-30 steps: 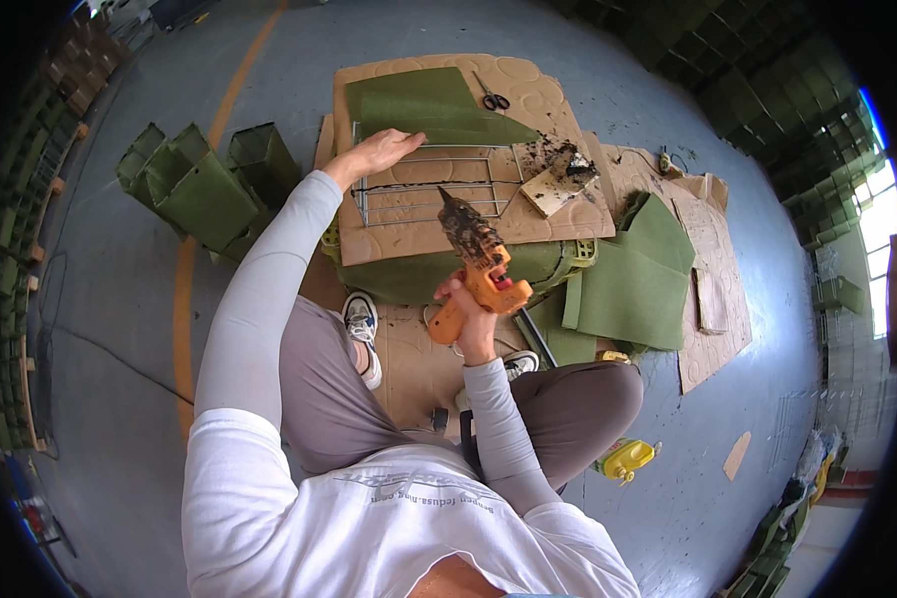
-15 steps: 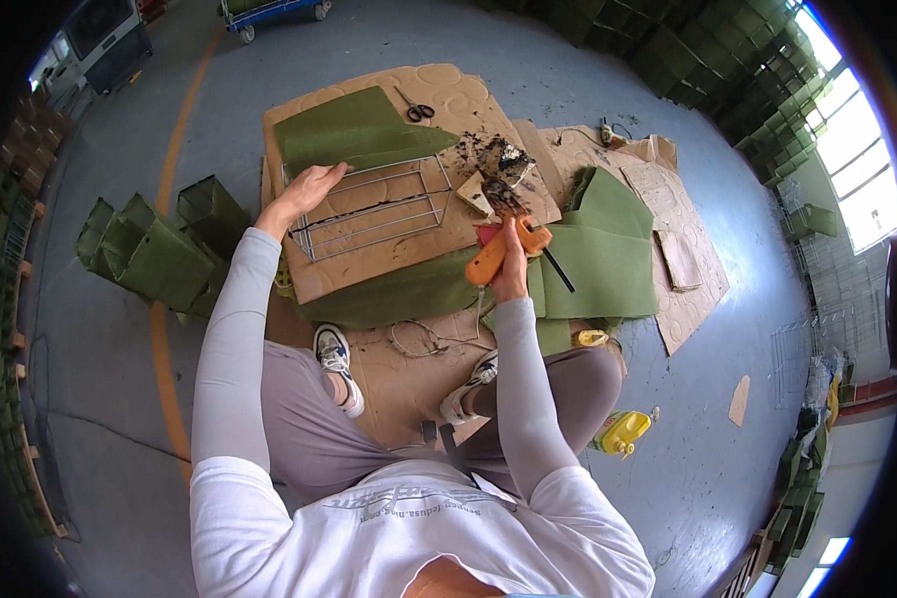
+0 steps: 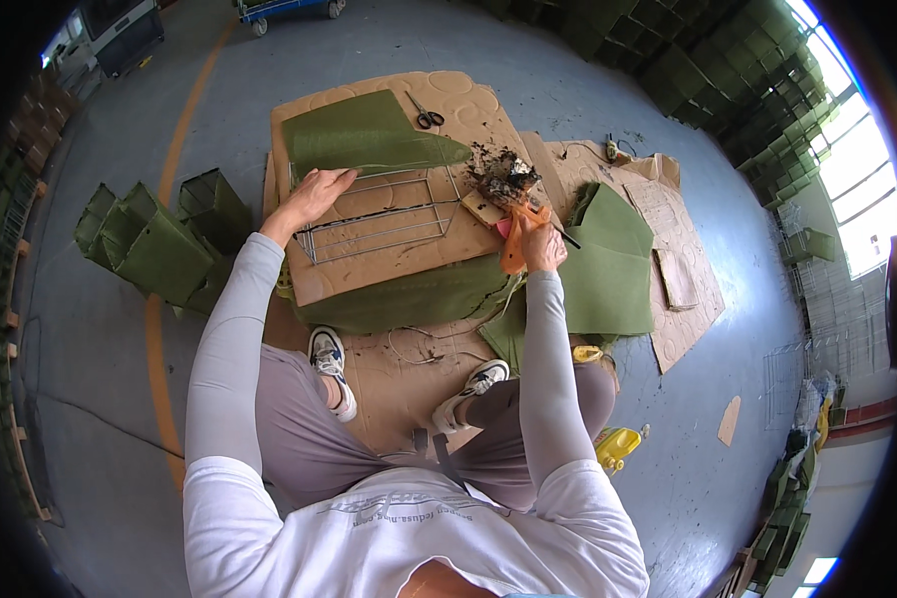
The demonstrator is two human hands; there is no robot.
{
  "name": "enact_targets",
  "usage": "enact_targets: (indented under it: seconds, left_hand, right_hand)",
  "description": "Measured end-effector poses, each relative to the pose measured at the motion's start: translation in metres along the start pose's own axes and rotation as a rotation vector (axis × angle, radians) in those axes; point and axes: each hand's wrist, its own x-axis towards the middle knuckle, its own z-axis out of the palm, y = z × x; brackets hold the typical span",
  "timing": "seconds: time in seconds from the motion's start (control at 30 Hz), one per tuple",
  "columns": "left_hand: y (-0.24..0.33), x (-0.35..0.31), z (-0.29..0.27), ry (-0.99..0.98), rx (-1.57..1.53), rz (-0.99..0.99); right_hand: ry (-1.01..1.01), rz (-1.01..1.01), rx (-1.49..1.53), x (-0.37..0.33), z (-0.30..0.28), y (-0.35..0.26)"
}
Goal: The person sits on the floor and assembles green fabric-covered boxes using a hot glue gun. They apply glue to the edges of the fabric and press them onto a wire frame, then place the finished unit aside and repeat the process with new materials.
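My left hand (image 3: 317,196) is closed on the upper left of a wire frame (image 3: 381,242), a boxy rack of thin metal rods. A flat green fabric piece (image 3: 354,135) lies along the frame's far side, its edge by my fingers. In my right hand (image 3: 542,248) is an orange glue gun (image 3: 516,239), blurred by motion, with a black stick poking out behind it. Its front end is beside a small block (image 3: 481,209) and a dark, crusted heap (image 3: 508,179) of residue on the cardboard-topped work surface (image 3: 314,286).
Black-handled scissors (image 3: 429,119) lie at the board's far edge. Folded green fabric (image 3: 608,269) is to the right on cardboard. Green fabric boxes (image 3: 159,244) stand on the floor at left. A yellow bottle (image 3: 618,447) is by my right knee.
My right hand has moved right and slightly up with the glue gun, which has turned toward the crusted heap. The left hand stays on the wire frame. The whole view has shifted slightly.
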Motion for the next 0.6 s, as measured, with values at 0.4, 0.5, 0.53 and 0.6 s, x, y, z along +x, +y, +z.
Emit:
enact_targets:
  seconds: [0.4,0.5,0.53,0.6]
  left_hand:
    - [0.026,-0.012,-0.001,0.332,0.546,0.340]
    - [0.024,-0.012,-0.017,0.379,0.660,0.417]
    - [0.015,-0.014,-0.023,0.387,0.665,0.395]
    - [-0.011,-0.019,-0.036,0.403,0.684,0.348]
  right_hand:
    - [-0.589,-0.081,0.973,0.033,-0.035,-0.140]
    - [-0.683,-0.029,1.228,0.040,-0.031,-0.154]
    - [-0.721,-0.034,1.306,0.042,-0.028,-0.160]
    - [-0.760,-0.001,1.294,0.041,-0.026,-0.175]
